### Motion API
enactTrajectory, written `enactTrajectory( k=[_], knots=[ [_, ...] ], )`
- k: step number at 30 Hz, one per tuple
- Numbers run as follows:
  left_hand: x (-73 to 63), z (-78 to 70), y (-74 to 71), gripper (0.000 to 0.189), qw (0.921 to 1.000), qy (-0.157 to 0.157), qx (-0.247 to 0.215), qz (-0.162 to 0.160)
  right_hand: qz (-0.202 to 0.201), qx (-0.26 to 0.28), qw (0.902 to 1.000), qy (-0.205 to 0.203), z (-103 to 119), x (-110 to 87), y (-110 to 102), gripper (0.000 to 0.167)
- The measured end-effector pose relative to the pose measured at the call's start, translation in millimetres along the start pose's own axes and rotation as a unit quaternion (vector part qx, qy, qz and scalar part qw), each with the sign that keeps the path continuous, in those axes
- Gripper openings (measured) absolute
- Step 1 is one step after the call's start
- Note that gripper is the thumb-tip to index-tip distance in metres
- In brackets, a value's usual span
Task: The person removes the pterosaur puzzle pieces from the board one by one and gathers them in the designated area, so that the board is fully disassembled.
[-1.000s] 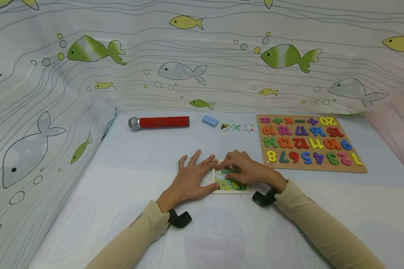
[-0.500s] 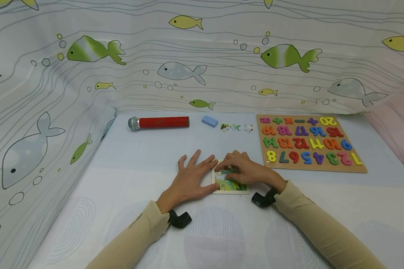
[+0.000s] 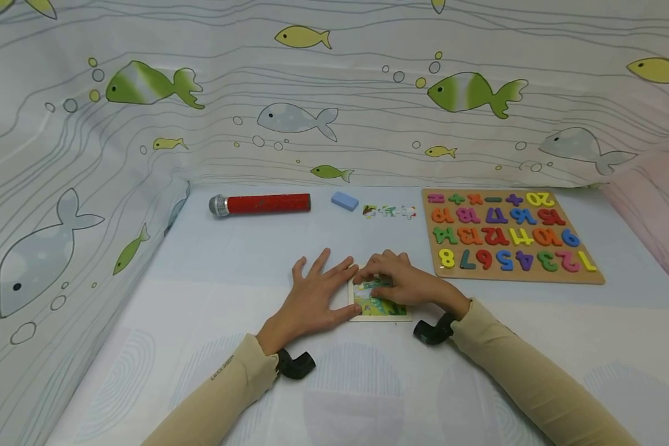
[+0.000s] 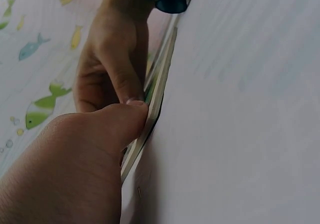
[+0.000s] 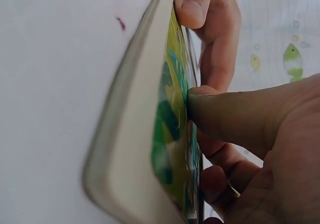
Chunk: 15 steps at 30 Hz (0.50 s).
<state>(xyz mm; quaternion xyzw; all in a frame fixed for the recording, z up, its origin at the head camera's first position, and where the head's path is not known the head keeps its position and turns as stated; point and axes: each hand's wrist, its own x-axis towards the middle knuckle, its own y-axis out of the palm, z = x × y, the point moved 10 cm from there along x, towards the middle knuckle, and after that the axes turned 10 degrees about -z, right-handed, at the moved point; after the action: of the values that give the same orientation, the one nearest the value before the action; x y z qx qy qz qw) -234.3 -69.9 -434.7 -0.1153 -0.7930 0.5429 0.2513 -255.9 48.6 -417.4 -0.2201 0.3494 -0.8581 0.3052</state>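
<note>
Lying on the puzzle's near left corner: the thumb of the left hand [image 3: 310,300], its other fingers straight and spread, mostly over the table beside it; nothing is held in the palm.
Right hand [image 3: 404,282]: bent over the puzzle, fingers curled downward, thumb touching the printed face; whether it pinches a piece or only presses, I cannot tell.
Picture puzzle [image 3: 383,308]: flat on the table in front of the person, between the two hands, its green, yellow and blue picture partly covered by the right hand.
Pale rim [image 5: 131,109]: runs around the picture; in the left wrist view the left thumb sits at its edge, close to the right thumb.
Loose jigsaw pieces [image 3: 389,212]: in a short row beyond the puzzle, well apart from both hands.
Blue block [image 3: 345,201]: just left of those pieces.
Red microphone [image 3: 269,203]: on its side farther left, silver head pointing left.
Number board [image 3: 521,277]: at the far right, bearing coloured numerals and signs in four rows.
Tabletop [image 3: 228,254]: pale, with faint rounded patterns nearer the person.
Backdrop [image 3: 362,68]: white cloth printed with green, yellow and grey fish.
Sleeves [image 3: 535,371]: beige, a black device [image 3: 297,365] at each wrist.
</note>
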Motion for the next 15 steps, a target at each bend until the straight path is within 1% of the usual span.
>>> enactTrajectory(
  k=[15],
  knots=[
    [-0.9,0.8,-0.4,0.077,0.9999,-0.013,-0.011,0.004,-0.003,0.011,0.9999,0.005,-0.1,0.8,-0.4,0.032]
  ],
)
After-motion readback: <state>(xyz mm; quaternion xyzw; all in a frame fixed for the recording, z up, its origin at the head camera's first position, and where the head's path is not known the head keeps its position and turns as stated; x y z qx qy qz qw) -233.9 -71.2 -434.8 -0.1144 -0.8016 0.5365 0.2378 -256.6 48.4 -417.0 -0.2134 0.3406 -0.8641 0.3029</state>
